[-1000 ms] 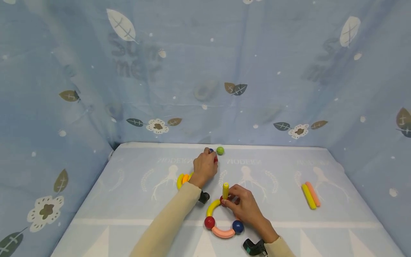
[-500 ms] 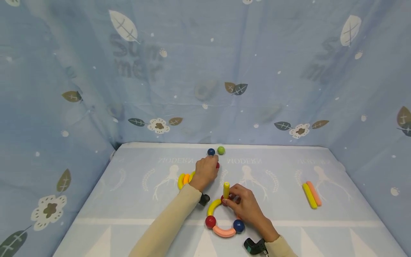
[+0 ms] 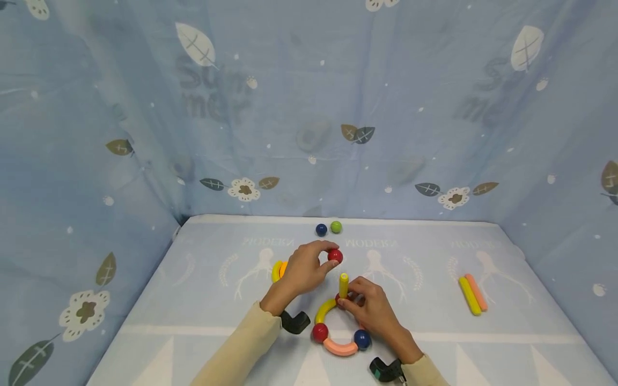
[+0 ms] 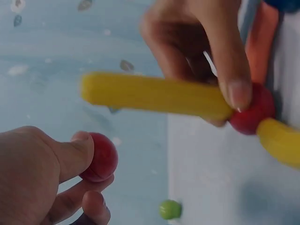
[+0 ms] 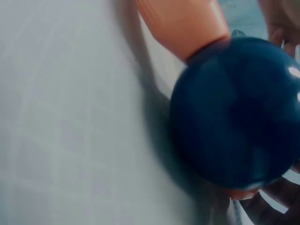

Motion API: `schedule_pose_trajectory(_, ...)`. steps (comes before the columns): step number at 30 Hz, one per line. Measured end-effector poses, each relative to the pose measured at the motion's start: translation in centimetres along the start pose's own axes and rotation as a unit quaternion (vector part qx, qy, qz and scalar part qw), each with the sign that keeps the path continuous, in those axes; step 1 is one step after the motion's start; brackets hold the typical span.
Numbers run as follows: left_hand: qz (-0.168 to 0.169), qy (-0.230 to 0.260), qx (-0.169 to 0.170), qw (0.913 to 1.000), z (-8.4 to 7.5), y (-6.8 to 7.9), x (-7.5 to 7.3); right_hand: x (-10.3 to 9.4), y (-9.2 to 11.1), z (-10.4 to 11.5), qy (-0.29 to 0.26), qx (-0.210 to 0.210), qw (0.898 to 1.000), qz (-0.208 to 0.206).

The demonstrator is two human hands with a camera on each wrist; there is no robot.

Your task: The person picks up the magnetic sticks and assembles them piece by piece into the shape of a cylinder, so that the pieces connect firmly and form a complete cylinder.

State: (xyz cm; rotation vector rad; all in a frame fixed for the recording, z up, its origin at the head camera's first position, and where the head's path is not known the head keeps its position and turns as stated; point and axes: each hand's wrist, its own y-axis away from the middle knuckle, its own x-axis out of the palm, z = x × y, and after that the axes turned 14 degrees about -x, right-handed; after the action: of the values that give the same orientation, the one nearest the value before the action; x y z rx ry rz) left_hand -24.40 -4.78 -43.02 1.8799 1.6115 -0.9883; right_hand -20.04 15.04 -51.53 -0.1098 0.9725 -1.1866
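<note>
Two cream sleeves [image 3: 241, 343] reach over a pale, printed table surface [image 3: 415, 316]. The left hand [image 3: 303, 268] pinches a loose, glossy red ball [image 3: 335, 256] between thumb and fingers, apart from the other pieces. The right hand [image 3: 374, 308] grasps a second red ball [image 4: 255, 112], its thumb pressed near where an upright, straight yellow rod [image 3: 344, 286] meets it; whether the hidden fingers also clasp the rod is hard to make out.

That ball sits in a ring of joined pieces. A curved yellow piece [image 3: 324, 311] runs from it to a third red ball [image 3: 320, 332], and a curved salmon piece [image 3: 340, 348] links that one to a shiny dark blue ball [image 3: 362, 339]. Another salmon piece [image 5: 187, 23] also meets the blue ball, mostly covered by the right hand in the head view.

Near the far edge, a loose blue ball [image 3: 321, 230] lies just beside a bright green ball [image 3: 336, 227]. Curved yellow and orange pieces [image 3: 277, 271] show partly behind the left hand. Well apart, on the right, straight yellow and salmon rods [image 3: 470, 296] lie side by side.
</note>
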Motion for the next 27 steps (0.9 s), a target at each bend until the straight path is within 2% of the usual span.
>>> schedule_pose_trajectory(3, 0.004, 0.011, 0.038, 0.9992, -1.0, 1.2, -1.0, 0.0, 0.1, -0.1, 0.001, -0.001, 1.000, -0.003)
schedule_pose_trajectory(7, 0.005, 0.003, 0.068, 0.9977, -2.0, 2.4, -1.8, 0.0, 0.2, -0.2, 0.001, -0.004, 1.000, -0.005)
schedule_pose_trajectory(15, -0.003, -0.034, 0.115, 0.9928, -2.8, 3.5, -2.1, 0.3, 0.2, -0.3, -0.006, -0.021, 1.000, -0.012)
schedule_pose_trajectory(21, -0.003, -0.046, 0.115, 0.9923, -2.8, 3.7, -1.7, 0.3, 0.2, -0.3, -0.001, -0.022, 1.000, -0.011)
schedule_pose_trajectory(24, -0.002, -0.036, 0.105, 0.9938, -2.6, 3.8, -1.5, 0.3, 0.2, -0.4, 0.000, -0.025, 1.000, -0.012)
schedule_pose_trajectory(27, 0.006, -0.009, 0.079, 0.9968, -2.0, 3.8, -0.9, 0.3, 0.2, -0.4, -0.002, -0.029, 0.999, -0.014)
